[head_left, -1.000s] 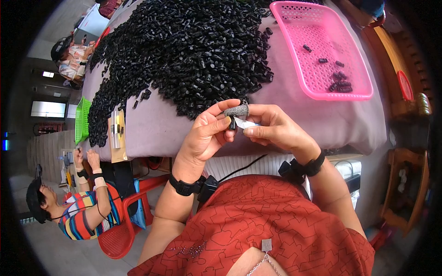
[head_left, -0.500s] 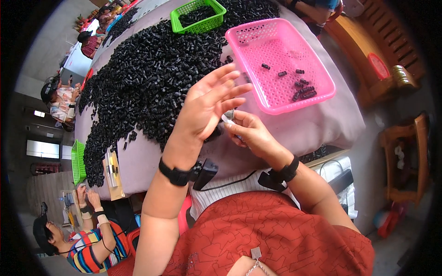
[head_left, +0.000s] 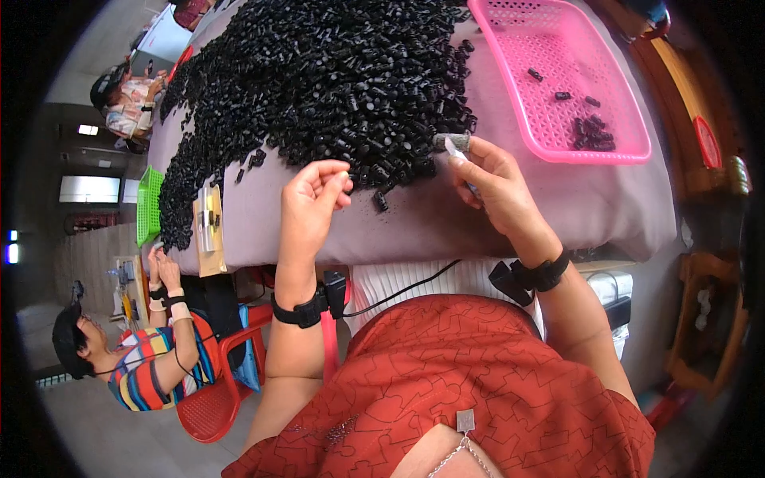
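My left hand [head_left: 312, 199] is above the near edge of a large heap of small black cylindrical parts [head_left: 319, 88]. Its fingers are curled, with thumb and forefinger pinched; whatever may be between them is too small to make out. To the right, my right hand [head_left: 500, 187] grips a small knife [head_left: 456, 150] with a pale blade, its bluish handle mostly hidden in the palm. A grey wrap [head_left: 446, 140] covers the tip of the forefinger. One loose black part [head_left: 381, 201] lies between my hands on the grey-mauve cloth [head_left: 414, 231].
A pink perforated basket [head_left: 532, 151] stands at the right, with several black parts in it. At the left are a green basket [head_left: 148, 207] and a yellowish board [head_left: 210, 239]. A co-worker in a striped shirt [head_left: 151, 362] sits there; another person [head_left: 123, 107] is farther back.
My hands have moved apart: the left, which was open with fingers spread, is now pinched by the heap. The right has moved right, still holding the knife. The view has shifted.
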A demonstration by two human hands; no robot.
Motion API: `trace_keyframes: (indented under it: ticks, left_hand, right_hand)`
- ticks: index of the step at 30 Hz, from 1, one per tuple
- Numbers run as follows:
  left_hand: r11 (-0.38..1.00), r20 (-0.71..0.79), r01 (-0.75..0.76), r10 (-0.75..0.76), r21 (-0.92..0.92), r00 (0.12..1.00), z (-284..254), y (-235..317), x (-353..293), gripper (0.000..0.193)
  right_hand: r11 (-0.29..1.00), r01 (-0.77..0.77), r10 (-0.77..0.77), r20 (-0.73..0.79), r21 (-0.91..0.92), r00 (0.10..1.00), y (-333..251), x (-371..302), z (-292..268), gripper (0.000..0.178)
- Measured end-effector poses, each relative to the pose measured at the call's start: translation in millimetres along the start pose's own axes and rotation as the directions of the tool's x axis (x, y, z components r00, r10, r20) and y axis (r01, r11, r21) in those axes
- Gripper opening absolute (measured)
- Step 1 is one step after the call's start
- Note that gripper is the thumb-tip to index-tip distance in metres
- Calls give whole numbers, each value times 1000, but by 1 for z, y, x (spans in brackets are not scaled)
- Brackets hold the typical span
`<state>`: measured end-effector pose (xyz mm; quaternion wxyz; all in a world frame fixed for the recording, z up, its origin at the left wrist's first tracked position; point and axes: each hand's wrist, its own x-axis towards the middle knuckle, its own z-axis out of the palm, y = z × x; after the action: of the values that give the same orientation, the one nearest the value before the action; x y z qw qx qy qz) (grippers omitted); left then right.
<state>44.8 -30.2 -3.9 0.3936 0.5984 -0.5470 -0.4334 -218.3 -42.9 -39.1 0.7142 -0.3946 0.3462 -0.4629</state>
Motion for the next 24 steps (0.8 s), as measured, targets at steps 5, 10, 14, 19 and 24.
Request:
trace_keyframes:
  ticks: [5, 10, 14, 19, 24]
  left_hand:
    - [976, 1, -25, 25, 216, 1000, 10, -24, -18, 9]
    - [827, 55, -110, 95, 552, 994, 26, -18, -17, 16]
    - [787, 150, -276, 233, 551, 961, 36, -17, -21, 21]
    - [883, 155, -257, 212, 392, 965, 39, -22, -21, 20]
    - [866, 285, 216, -89, -450, 954, 27, -13, -9, 20]
  right_hand:
    - [994, 82, -83, -11, -65, 996, 8, -2, 5, 19]
    - [985, 59, -62, -15, -159, 998, 11, -7, 13, 19]
    - [976, 62, -66, -12, -209, 998, 10, -7, 14, 18]
    - [961, 61, -66, -8, -268, 998, 7, -7, 11, 21]
    - [981, 60, -45, 87, -184, 995, 0, -13, 19, 28]
